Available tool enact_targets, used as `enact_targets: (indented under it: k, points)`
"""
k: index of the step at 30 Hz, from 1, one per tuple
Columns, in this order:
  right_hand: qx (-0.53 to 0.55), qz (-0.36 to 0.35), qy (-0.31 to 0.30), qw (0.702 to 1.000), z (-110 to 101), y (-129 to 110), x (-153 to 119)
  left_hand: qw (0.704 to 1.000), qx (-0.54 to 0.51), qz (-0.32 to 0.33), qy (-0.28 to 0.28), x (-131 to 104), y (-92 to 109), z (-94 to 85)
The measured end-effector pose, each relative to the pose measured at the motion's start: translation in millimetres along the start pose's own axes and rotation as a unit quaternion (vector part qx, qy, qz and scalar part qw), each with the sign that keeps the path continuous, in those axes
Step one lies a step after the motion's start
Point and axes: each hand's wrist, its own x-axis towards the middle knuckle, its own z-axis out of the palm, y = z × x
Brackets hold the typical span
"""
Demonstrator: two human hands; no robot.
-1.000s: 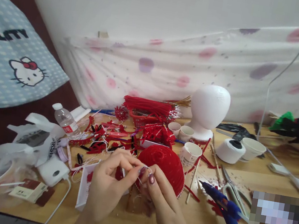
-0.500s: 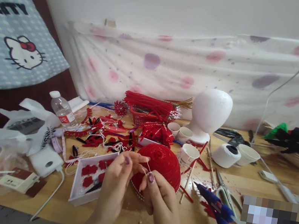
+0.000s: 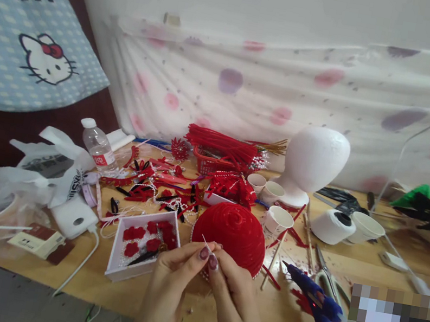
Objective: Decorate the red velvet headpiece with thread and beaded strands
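My left hand (image 3: 177,267) and my right hand (image 3: 233,282) meet fingertip to fingertip in front of a red velvety dome (image 3: 234,230) edged with small pearl beads. Both pinch a thin white thread (image 3: 206,240), whose short free end sticks up between the thumbs. Part of the dome's near edge is hidden behind my fingers. Just left of my left hand is a white box (image 3: 114,254) with red flowers (image 3: 134,233), beads and a black-handled tool inside.
A blue glue gun (image 3: 316,296) and scissors (image 3: 326,270) lie at the right. Paper cups (image 3: 278,220), a white foam head (image 3: 316,161) and a thread cone (image 3: 331,226) stand behind. A bottle (image 3: 97,149) and a red basket (image 3: 208,165) are at the back.
My hands have come together; the thread that was stretched between them now shows only a short end. The camera view has shifted slightly, and more of the dome and box shows.
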Motion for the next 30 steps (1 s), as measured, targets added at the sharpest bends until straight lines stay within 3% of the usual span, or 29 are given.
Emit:
enact_targets:
  k: [6, 15, 26, 30]
  points:
    - [-0.022, 0.021, -0.013, 0.999, -3.1, 1.3, -7.2, 0.999, 0.011, 0.000, 0.034, 0.4, -0.4, 1.3]
    - [0.007, 0.017, -0.038, 0.999, -1.6, -3.2, -5.5, 0.992, -0.075, -0.010, 0.098, -1.2, 0.6, 3.7]
    - [-0.004, 0.018, -0.069, 0.997, -1.4, -4.8, -4.7, 0.994, -0.107, 0.015, 0.037, -2.3, -0.3, 0.7]
    - [0.003, 0.028, -0.086, 0.996, -2.4, -6.3, -4.2, 0.993, -0.114, 0.010, 0.043, -2.6, 0.9, 2.3]
